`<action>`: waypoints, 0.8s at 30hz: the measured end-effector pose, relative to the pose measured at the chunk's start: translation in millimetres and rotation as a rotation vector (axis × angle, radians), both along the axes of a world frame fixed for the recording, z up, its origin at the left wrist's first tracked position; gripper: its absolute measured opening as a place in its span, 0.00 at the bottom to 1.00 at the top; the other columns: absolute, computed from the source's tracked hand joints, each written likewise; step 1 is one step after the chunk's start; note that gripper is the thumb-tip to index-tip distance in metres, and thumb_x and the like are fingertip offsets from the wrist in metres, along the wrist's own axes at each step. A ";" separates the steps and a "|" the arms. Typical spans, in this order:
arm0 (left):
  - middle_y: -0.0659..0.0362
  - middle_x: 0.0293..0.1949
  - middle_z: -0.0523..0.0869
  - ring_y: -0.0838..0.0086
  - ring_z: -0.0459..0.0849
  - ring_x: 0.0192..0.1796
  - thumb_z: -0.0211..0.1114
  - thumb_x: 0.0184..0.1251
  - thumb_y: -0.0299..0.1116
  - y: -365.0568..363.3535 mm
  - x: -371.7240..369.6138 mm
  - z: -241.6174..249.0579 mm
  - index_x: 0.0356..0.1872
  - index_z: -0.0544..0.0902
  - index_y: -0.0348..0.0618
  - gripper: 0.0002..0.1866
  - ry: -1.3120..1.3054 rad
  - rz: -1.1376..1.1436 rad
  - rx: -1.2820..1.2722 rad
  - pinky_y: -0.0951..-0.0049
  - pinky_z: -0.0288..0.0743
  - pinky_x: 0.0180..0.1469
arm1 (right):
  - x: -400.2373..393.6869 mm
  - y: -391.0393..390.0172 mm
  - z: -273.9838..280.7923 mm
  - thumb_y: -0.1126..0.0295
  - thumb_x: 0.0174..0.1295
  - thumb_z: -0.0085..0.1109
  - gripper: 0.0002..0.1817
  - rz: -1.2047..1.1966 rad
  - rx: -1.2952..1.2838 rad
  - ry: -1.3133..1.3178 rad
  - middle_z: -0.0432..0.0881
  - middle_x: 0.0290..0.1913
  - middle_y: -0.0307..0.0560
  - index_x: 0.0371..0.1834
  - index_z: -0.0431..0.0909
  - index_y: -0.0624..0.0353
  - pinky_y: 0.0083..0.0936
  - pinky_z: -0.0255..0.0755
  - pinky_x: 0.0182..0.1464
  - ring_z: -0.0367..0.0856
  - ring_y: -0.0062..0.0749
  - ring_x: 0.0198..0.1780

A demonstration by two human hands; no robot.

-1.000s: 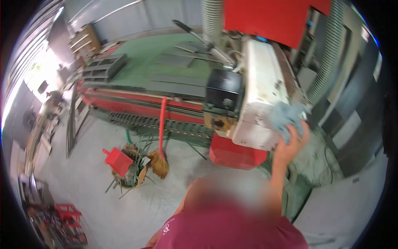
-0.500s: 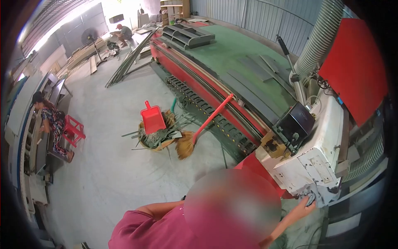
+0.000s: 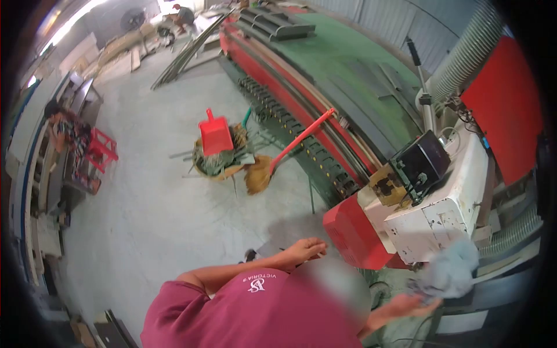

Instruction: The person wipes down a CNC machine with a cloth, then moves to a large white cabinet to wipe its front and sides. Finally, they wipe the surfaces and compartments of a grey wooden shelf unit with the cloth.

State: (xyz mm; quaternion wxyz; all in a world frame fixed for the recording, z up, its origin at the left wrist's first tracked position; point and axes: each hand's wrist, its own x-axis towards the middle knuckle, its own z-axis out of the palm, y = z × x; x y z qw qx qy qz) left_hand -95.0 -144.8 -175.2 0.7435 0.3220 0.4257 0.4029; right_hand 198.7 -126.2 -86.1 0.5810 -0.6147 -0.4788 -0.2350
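My right hand (image 3: 413, 305) grips a crumpled grey rag (image 3: 452, 272), both smeared by motion, just below the white machine housing (image 3: 441, 223). In front of my chest is my left hand (image 3: 308, 249), raised with its fingers loosely bent and nothing visible in them; it is near the red machine cover (image 3: 355, 235). On the housing sits a black box (image 3: 422, 162) with cables. My maroon shirt fills the bottom, and a blurred patch hides part of it.
A broom (image 3: 259, 176) leans on the long green-topped machine (image 3: 342, 64). Beside it a basket of scraps (image 3: 217, 166) holds a red dustpan (image 3: 216, 134). At left a person (image 3: 72, 139) sits by a red stool (image 3: 101, 149); another person (image 3: 184, 18) is far back.
My right hand has drawn the rag away from the base of the white housing, lower in view. My left hand has come into sight in front of my chest. The view has tilted.
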 end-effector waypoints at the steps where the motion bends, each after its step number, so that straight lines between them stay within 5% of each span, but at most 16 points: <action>1: 0.56 0.51 0.77 0.71 0.79 0.50 0.50 0.73 0.47 1.1 1.6 8.2 0.61 0.68 0.44 0.23 -0.024 0.015 -0.033 0.71 0.72 0.53 | -23.2 0.8 -1.7 0.57 0.65 0.52 0.23 0.159 -0.141 0.143 0.71 0.55 0.56 0.55 0.69 0.65 0.36 0.68 0.55 0.74 0.40 0.53; 2: 0.55 0.54 0.76 0.69 0.79 0.51 0.50 0.73 0.48 0.5 3.3 16.4 0.65 0.64 0.45 0.26 -0.052 0.033 -0.068 0.68 0.73 0.53 | -30.4 13.4 1.2 0.55 0.63 0.54 0.24 0.642 -0.192 0.110 0.73 0.54 0.53 0.53 0.71 0.64 0.37 0.66 0.56 0.74 0.42 0.53; 3: 0.54 0.57 0.73 0.66 0.77 0.54 0.48 0.73 0.48 -1.1 4.8 28.7 0.68 0.58 0.47 0.27 -0.145 0.124 -0.072 0.65 0.74 0.53 | -72.0 17.6 10.8 0.58 0.58 0.55 0.23 0.862 -0.161 0.087 0.75 0.52 0.50 0.52 0.73 0.64 0.37 0.66 0.55 0.74 0.45 0.53; 7: 0.55 0.61 0.67 0.64 0.74 0.56 0.45 0.73 0.52 -5.6 4.8 29.9 0.72 0.49 0.54 0.31 -0.383 0.364 -0.022 0.57 0.73 0.53 | -146.9 29.3 7.4 0.68 0.51 0.52 0.28 1.370 -0.807 0.028 0.73 0.55 0.56 0.59 0.68 0.63 0.37 0.65 0.58 0.72 0.48 0.57; 12: 0.63 0.53 0.75 0.81 0.73 0.54 0.50 0.73 0.40 -41.4 -27.6 30.2 0.62 0.66 0.41 0.21 -0.281 0.582 -0.016 0.77 0.72 0.50 | -191.1 17.6 -35.0 0.76 0.47 0.51 0.32 1.619 -0.944 -0.186 0.69 0.59 0.57 0.62 0.66 0.60 0.41 0.60 0.63 0.66 0.50 0.63; 16: 0.59 0.46 0.75 0.78 0.73 0.47 0.47 0.70 0.36 -75.6 -58.6 51.0 0.61 0.65 0.34 0.22 -0.069 0.741 -0.392 0.75 0.71 0.48 | -235.4 21.5 -52.3 0.74 0.48 0.54 0.33 1.812 -1.040 -0.497 0.66 0.62 0.60 0.64 0.64 0.57 0.42 0.56 0.66 0.60 0.51 0.66; 18: 0.58 0.47 0.75 0.77 0.74 0.48 0.45 0.71 0.35 -102.0 -62.2 -6.1 0.61 0.65 0.35 0.21 -0.058 0.828 -0.387 0.74 0.72 0.49 | -266.0 19.0 -47.5 0.69 0.53 0.56 0.32 1.997 -1.267 -0.544 0.64 0.64 0.61 0.65 0.63 0.54 0.42 0.57 0.65 0.62 0.55 0.65; 21: 0.55 0.47 0.77 0.75 0.76 0.50 0.43 0.71 0.34 -130.8 -97.6 -12.3 0.60 0.65 0.35 0.20 -0.129 0.947 -0.330 0.72 0.73 0.49 | -319.4 4.1 -34.8 0.65 0.57 0.57 0.32 2.081 -1.288 -0.857 0.62 0.64 0.60 0.67 0.61 0.51 0.42 0.58 0.65 0.63 0.55 0.64; 24: 0.54 0.47 0.78 0.72 0.78 0.49 0.42 0.71 0.33 -160.0 -148.9 -8.4 0.59 0.67 0.36 0.19 -0.220 1.030 -0.271 0.71 0.76 0.48 | -377.3 -20.7 -37.4 0.64 0.56 0.60 0.34 2.152 -1.258 -0.862 0.62 0.64 0.58 0.68 0.59 0.52 0.37 0.61 0.63 0.62 0.52 0.65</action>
